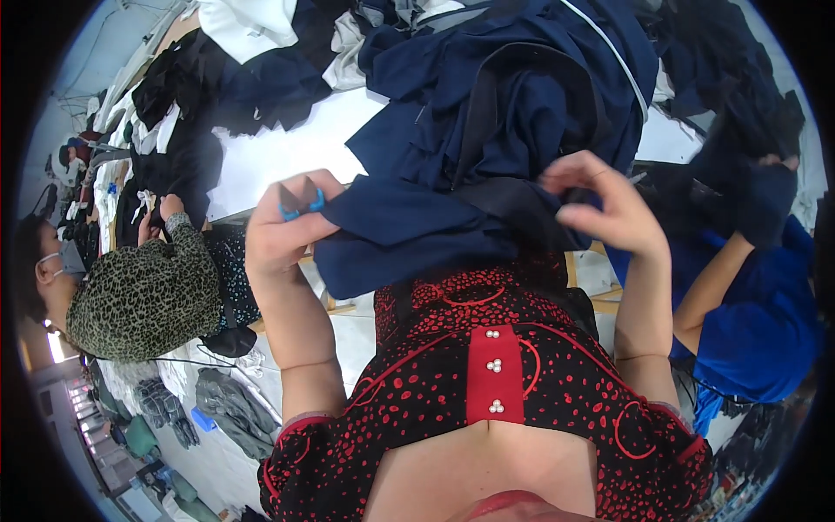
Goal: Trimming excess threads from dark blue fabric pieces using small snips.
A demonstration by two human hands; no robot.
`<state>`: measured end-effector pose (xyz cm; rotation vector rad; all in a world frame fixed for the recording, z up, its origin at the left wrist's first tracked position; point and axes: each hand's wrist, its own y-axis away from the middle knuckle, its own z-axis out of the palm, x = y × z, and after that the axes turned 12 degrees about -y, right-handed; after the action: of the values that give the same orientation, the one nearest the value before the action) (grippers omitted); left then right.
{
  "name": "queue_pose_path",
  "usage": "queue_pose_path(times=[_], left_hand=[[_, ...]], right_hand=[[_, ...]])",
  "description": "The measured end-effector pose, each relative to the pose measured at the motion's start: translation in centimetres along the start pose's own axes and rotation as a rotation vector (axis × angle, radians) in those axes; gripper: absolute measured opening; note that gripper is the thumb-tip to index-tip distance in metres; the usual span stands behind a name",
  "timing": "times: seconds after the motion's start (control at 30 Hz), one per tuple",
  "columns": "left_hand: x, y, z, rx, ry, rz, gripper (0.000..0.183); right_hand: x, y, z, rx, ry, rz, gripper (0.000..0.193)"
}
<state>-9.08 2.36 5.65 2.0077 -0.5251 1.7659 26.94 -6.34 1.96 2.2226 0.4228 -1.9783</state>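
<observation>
My left hand (287,228) is closed around a small pair of thread snips (302,205), with blue parts and two dark pointed blades showing between the fingers. The same hand grips the left end of a navy garment piece (404,217), which stretches across in front of my body. Toward its right end the piece has a darker, nearly black band. Beside that end hovers my right hand (617,209), thumb and fingers apart, with nothing seen between them. A heap of navy garments (531,104) with dark bands lies just beyond on the table.
The white tabletop (270,161) carries dark cloth piles (261,91) and a white cloth (248,26). A co-worker in a leopard-print top (143,300) works at left; another in blue (757,322) handles dark cloth at right. A white cord (613,52) curves over the heap.
</observation>
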Motion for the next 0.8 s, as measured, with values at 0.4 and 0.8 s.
queue_pose_path(times=[0.4, 0.8], left_hand=[[3.6, -3.9, 1.5, 0.636, -0.364, 0.854, 0.02], [-1.9, -5.3, 5.1, -0.702, -0.384, 0.37, 0.022]], right_hand=[[1.5, -3.2, -1.0, -0.014, -0.274, 0.034, 0.033], [2.6, -5.4, 4.6, -0.081, 0.477, -0.244, 0.077]])
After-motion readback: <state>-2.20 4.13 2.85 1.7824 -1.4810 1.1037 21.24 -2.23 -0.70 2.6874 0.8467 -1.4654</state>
